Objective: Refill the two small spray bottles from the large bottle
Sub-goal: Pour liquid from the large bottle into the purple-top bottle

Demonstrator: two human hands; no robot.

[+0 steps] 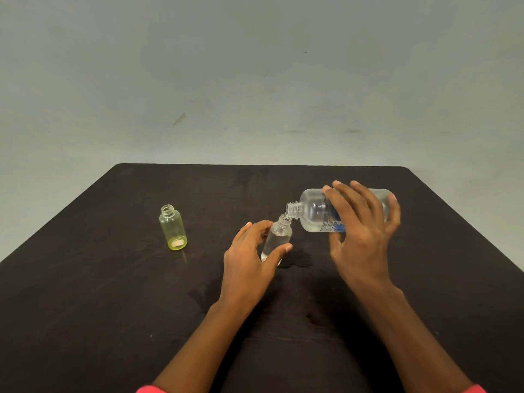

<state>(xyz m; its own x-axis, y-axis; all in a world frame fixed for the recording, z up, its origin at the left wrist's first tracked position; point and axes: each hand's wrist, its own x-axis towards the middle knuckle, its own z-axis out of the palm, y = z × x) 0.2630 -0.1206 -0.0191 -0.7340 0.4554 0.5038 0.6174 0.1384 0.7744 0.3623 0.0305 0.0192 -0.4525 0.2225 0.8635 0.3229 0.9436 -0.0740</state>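
Note:
My right hand (361, 234) grips the large clear bottle (314, 209), which has a blue label and lies tipped nearly flat. Its open neck touches the mouth of a small clear bottle (276, 239). That small bottle leans to the right, uncapped, with some clear liquid at its bottom. My left hand (249, 259) holds it between thumb and fingers. A second small bottle (173, 231), yellow-green tinted and uncapped, stands upright alone to the left.
Everything sits on a black table (113, 293) with rounded far corners. A wet patch (300, 260) darkens the surface just right of the held small bottle. A pale wall rises behind the table. Pink sleeve cuffs show at the bottom edge.

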